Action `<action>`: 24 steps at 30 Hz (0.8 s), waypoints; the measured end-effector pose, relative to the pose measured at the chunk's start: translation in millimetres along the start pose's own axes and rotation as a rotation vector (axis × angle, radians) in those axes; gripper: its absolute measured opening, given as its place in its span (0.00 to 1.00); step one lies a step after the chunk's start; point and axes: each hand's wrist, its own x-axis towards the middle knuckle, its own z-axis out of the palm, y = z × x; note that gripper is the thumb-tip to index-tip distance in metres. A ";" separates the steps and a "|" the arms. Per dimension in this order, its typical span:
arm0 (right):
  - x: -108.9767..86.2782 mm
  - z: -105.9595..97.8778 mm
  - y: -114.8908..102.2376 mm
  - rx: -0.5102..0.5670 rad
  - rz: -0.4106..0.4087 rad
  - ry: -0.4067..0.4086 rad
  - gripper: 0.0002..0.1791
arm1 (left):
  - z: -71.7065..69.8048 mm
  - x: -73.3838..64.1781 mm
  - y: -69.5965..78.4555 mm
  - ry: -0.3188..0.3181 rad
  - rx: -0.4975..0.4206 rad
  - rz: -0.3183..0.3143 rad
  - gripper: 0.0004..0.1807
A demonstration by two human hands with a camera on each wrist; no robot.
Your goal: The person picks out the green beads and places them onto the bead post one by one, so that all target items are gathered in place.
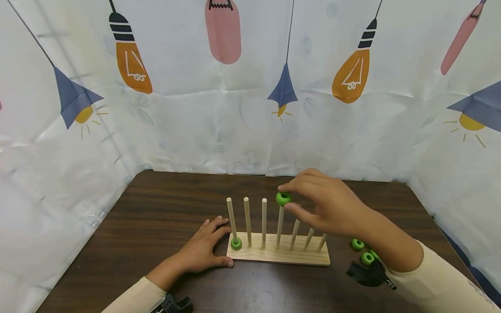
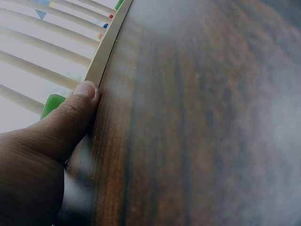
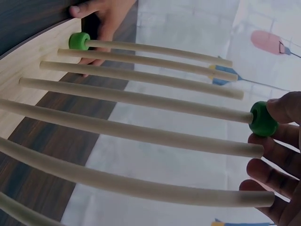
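Note:
A light wooden peg stand (image 1: 278, 256) with a row of several upright pegs sits on the table. My left hand (image 1: 201, 248) holds its left end, thumb along the front edge and fingers towards the back corner. A green ring bead (image 1: 236, 244) sits at the foot of the leftmost peg. My right hand (image 1: 328, 200) pinches another green bead (image 1: 283, 199) between thumb and fingers at the top of the fourth peg from the left. In the right wrist view this bead (image 3: 263, 118) meets the peg's tip, and the other fingers spread near the neighbouring peg tips.
Loose green beads (image 1: 357, 244) lie on the dark wooden table (image 1: 172, 191) right of the stand, partly hidden by the right forearm. A printed white cloth (image 1: 188, 130) hangs behind and at both sides. A black wrist strap (image 1: 368, 274) is on the right sleeve.

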 end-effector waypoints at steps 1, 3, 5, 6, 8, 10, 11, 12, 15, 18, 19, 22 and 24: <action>0.5 0.7 0.0 0.000 -0.005 0.003 0.19 | 0.1 0.0 -0.1 0.000 0.002 0.000 0.47; 2.0 2.0 -0.6 0.002 -0.015 0.010 0.19 | 0.4 0.2 0.0 0.001 0.004 0.002 0.47; 3.7 3.0 -1.6 0.000 -0.022 0.012 0.18 | 0.7 0.2 -0.2 0.001 0.005 -0.001 0.47; 4.6 3.5 -2.2 -0.003 -0.021 0.011 0.18 | 1.1 0.3 -0.5 0.001 0.005 -0.003 0.47; 6.7 4.5 -3.4 -0.006 -0.016 0.005 0.18 | 2.0 0.4 -0.9 0.002 0.007 -0.004 0.47; 8.6 5.4 -4.5 -0.006 -0.007 -0.003 0.19 | 2.9 0.6 -1.2 -0.002 0.007 -0.008 0.48; 9.6 5.7 -5.1 -0.006 -0.002 -0.006 0.19 | 3.3 0.6 -1.4 -0.001 0.008 -0.007 0.48; 10.6 5.9 -5.7 -0.007 0.002 -0.008 0.19 | 3.5 0.6 -1.5 -0.001 0.009 -0.006 0.48; 13.0 7.2 -6.9 -0.009 0.006 -0.011 0.19 | 3.6 0.5 -1.7 0.003 0.011 -0.003 0.48; 15.6 9.1 -7.6 -0.012 0.008 -0.010 0.18 | 3.7 0.7 -2.2 0.002 0.012 -0.004 0.49; 16.4 9.9 -7.7 -0.010 0.007 -0.009 0.18 | 3.7 0.7 -2.2 0.001 0.011 -0.006 0.49; 19.7 12.4 -8.5 -0.002 0.001 -0.005 0.17 | 3.7 0.5 -2.1 0.002 0.006 -0.008 0.48; 21.9 13.7 -9.4 0.005 -0.004 -0.004 0.17 | 3.5 0.2 -1.9 0.003 0.002 -0.007 0.48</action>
